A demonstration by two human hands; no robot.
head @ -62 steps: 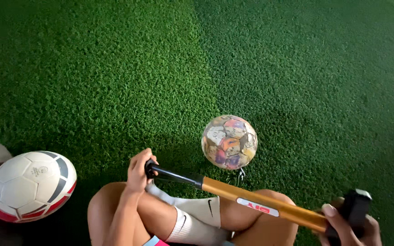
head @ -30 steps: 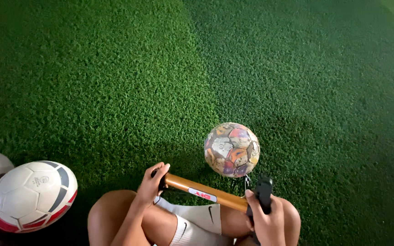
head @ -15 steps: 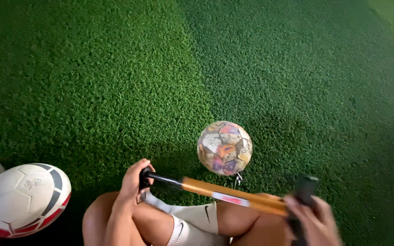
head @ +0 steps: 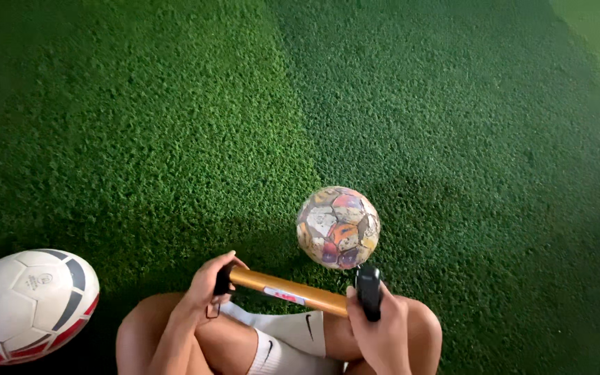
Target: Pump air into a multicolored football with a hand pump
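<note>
Two hands grip the pump (head: 287, 290): my right hand (head: 382, 332) is clenched on the black handle (head: 369, 292), my left hand (head: 210, 285) wrapped round the far end of the gold barrel. Half a second ago the handle stood drawn out; now it is pushed home, so I judge a stroke just finished. The small ball (head: 338, 227) sits at twelve o'clock from my right hand, close by; the white ball (head: 26, 305) lies at nine, well apart on the turf (head: 175, 104).
</note>
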